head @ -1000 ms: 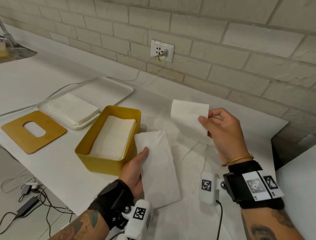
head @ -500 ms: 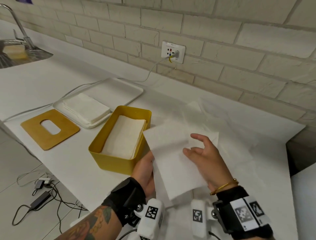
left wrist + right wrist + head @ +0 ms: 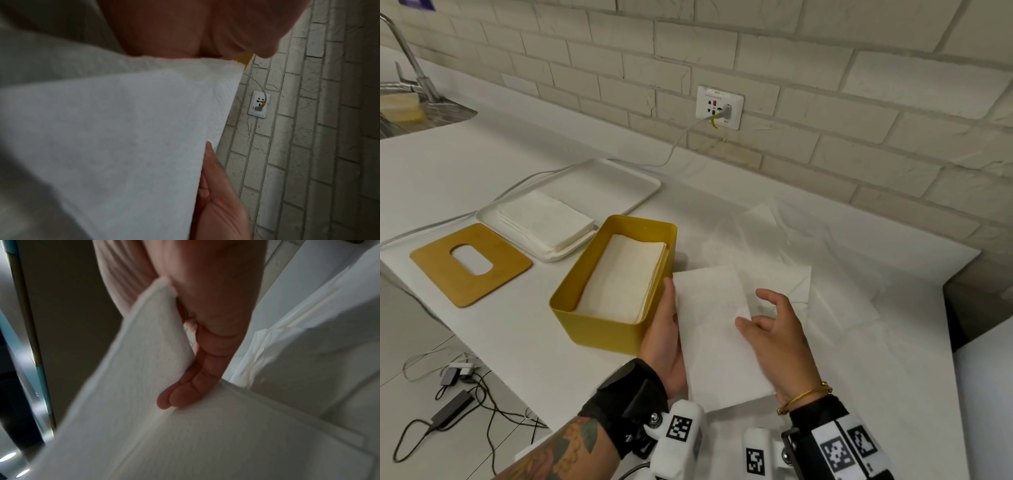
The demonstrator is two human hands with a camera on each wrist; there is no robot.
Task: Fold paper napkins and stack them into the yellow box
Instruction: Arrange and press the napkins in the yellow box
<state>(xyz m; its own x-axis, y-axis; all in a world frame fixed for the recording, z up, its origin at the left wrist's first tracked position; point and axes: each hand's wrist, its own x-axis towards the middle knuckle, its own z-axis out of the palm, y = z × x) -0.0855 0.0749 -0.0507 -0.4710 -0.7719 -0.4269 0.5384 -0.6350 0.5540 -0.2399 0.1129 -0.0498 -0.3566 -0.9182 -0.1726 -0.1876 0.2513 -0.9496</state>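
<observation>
A white paper napkin, folded to a narrow rectangle, is held over the counter just right of the yellow box. My left hand grips its left edge, thumb along the side; the left wrist view shows the napkin between thumb and palm. My right hand pinches the right edge, thumb on top. In the right wrist view its straight fingers lie under a flap of the napkin. A stack of folded napkins fills the box.
A white tray behind the box holds a pile of unfolded napkins. A wooden lid with an oval slot lies at the left. Crumpled white sheeting covers the counter to the right. A cable runs from the wall socket.
My right hand swung the raised half of the napkin down and left onto the other half. The napkin is now a narrow rectangle held between both hands beside the box.
</observation>
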